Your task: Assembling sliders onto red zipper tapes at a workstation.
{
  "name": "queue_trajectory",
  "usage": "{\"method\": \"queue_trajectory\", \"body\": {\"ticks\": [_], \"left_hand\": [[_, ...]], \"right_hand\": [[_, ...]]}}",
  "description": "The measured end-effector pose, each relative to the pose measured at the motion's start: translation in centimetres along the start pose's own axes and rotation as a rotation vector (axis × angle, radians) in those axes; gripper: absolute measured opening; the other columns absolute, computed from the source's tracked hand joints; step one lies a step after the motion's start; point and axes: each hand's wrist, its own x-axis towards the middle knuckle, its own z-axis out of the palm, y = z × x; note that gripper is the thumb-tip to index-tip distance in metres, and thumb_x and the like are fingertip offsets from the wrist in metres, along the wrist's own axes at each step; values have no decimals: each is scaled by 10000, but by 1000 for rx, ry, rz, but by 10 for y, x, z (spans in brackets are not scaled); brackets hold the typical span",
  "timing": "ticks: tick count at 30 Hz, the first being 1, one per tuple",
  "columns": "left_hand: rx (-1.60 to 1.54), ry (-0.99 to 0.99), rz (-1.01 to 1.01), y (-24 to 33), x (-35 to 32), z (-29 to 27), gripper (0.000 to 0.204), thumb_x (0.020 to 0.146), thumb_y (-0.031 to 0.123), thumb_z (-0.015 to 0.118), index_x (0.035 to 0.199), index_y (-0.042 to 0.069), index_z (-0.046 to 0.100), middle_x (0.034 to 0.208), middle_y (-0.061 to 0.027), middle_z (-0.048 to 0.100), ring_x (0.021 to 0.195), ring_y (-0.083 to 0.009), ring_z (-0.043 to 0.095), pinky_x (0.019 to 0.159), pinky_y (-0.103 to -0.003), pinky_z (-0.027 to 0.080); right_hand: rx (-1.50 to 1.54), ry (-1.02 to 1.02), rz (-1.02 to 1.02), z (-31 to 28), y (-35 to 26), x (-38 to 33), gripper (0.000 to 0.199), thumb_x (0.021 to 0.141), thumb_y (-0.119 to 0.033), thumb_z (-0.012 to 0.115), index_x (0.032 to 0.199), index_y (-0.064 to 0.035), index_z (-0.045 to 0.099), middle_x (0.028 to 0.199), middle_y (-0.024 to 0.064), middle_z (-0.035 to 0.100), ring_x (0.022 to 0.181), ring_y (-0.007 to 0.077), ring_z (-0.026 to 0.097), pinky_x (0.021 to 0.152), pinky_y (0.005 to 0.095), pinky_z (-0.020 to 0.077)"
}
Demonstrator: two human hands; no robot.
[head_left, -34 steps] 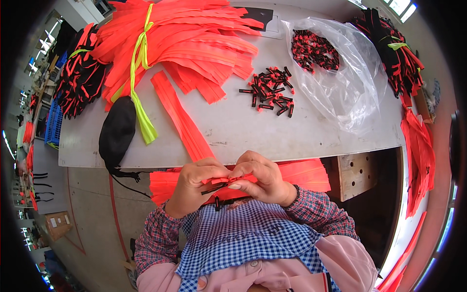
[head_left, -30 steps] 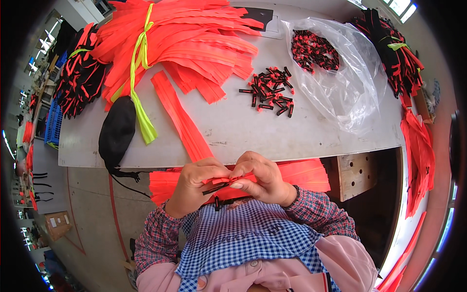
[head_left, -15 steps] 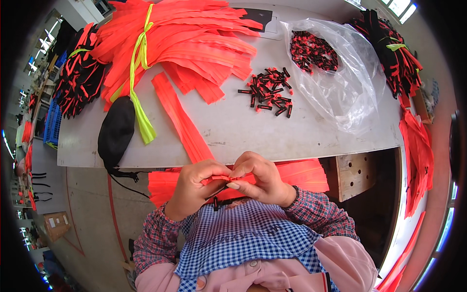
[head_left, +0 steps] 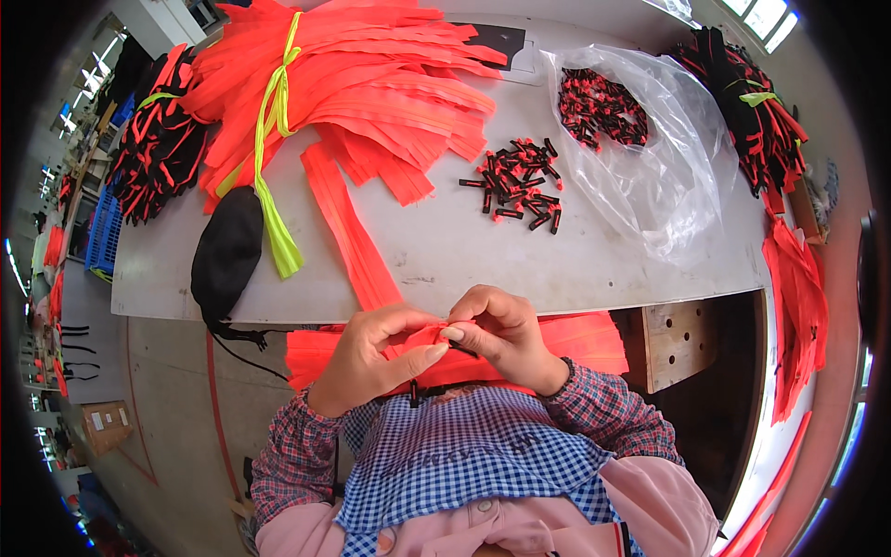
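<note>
At the table's near edge my two hands meet over the end of a long orange zipper tape. My left hand pinches the tape end, its thumb pointing right. Opposite it, my right hand has thumb and index finger closed on a small black zipper pull, mostly hidden by the fingers. More orange tapes lie across my lap, below the table edge. Another black pull hangs at the top of my checked apron. A heap of black pulls with red ends lies farther up the table.
A large bundle of orange tapes with a yellow-green tie covers the table's far left. Beside it is a black pouch. A clear plastic bag of pulls stands right. Black-and-orange bundles flank the table.
My left thumb has straightened away from the tape end. My right fingers have tilted, and the black pull now shows beneath them. The whole view has shifted slightly.
</note>
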Motion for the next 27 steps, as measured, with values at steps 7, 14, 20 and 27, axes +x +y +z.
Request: {"method": "queue_trajectory", "body": {"ticks": [7,14,20,27], "left_hand": [[46,-52,-143,3,9,-7,177,896,155,743,936,-8,690,827,-25,675,775,-62,598,675,-240,472],[98,-161,-29,-5,10,-9,186,888,149,744,976,-7,692,877,-59,713,835,-126,661,735,-311,517],[561,-107,-70,-40,2,-40,302,832,216,774,1029,7,682,902,-197,694,843,-341,681,722,-379,527],[996,-18,-74,-78,4,-136,228,791,162,754,965,22,708,836,-194,680,792,-400,652,690,-451,524]], "right_hand": [[152,54,93,22,11,-1,74,1019,-107,571,988,-47,540,926,-24,525,788,40,489,669,195,428],[369,524,-47,25,-1,48,90,1040,-143,541,974,-83,538,877,-65,489,768,21,423,699,194,385],[380,814,-390,-73,-60,81,251,1044,-310,531,1011,-78,622,923,13,644,815,98,620,745,272,520],[89,1013,-608,-141,-95,26,263,1042,-281,542,1026,-38,641,978,60,700,901,123,671,819,270,533]]}}
